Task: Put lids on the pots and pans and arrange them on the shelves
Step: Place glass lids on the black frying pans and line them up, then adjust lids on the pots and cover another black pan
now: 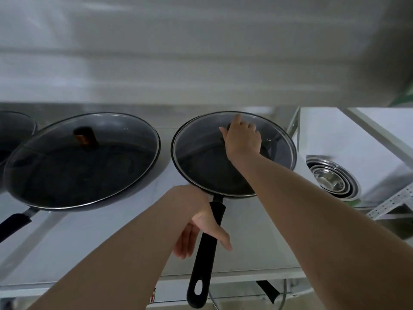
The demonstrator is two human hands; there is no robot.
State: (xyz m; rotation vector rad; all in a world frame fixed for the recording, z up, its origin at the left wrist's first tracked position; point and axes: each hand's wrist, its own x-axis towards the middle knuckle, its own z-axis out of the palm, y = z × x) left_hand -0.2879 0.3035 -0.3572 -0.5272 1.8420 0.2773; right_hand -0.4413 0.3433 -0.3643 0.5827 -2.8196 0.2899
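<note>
Shelf stock: lidded frying pan at 9 o'clock, placed. Second frying pan at 1 o'clock; right hand closed on its glass lid knob, left hand loosely open against the handle. Steel bowls at 3 o'clock. Further cookware below: unclear.

A flat white shelf board with a pale metal frame carries two dark round frying pans. At nine o'clock sits the larger black pan with a glass lid and brown knob. At three o'clock, apart from it, rests the smaller black long-handled pan under a steel-rimmed glass lid. A third dark lidded pan shows partly at the far left edge.
</note>
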